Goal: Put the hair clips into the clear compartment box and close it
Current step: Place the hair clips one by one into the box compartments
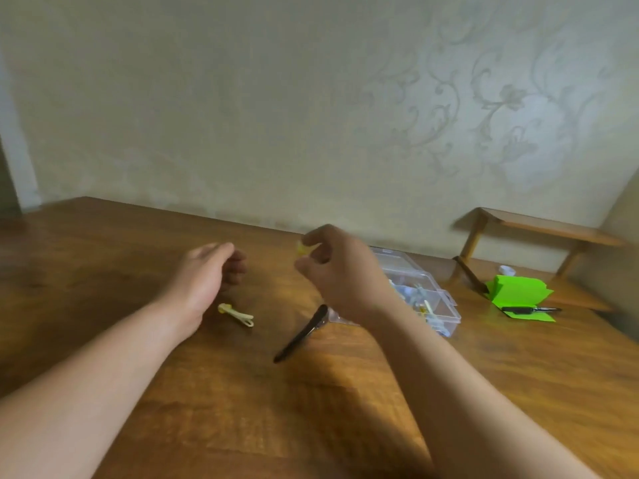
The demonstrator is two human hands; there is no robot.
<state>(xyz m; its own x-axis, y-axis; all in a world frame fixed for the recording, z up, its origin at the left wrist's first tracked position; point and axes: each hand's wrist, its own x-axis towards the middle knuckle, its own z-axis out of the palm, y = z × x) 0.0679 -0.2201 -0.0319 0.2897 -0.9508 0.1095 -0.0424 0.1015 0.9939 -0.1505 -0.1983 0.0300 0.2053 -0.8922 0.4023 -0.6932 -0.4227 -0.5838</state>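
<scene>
My right hand (340, 271) is raised over the table and pinches a small yellow hair clip (301, 248) between thumb and fingers. Behind that hand lies the clear compartment box (427, 295), lid open, with several small clips inside; my wrist hides part of it. A long black hair clip (302, 333) lies on the wood just left of the box. A cream-coloured hair clip (235, 314) rests below my left hand (211, 274), which hovers above the table with fingers loosely curled and holds nothing.
The wooden table (103, 271) runs up to a patterned wall. At the right stand a small wooden shelf (539, 229), a bright green paper (518, 292) with a black pen (529, 310) on it, and a small white cap (506, 270).
</scene>
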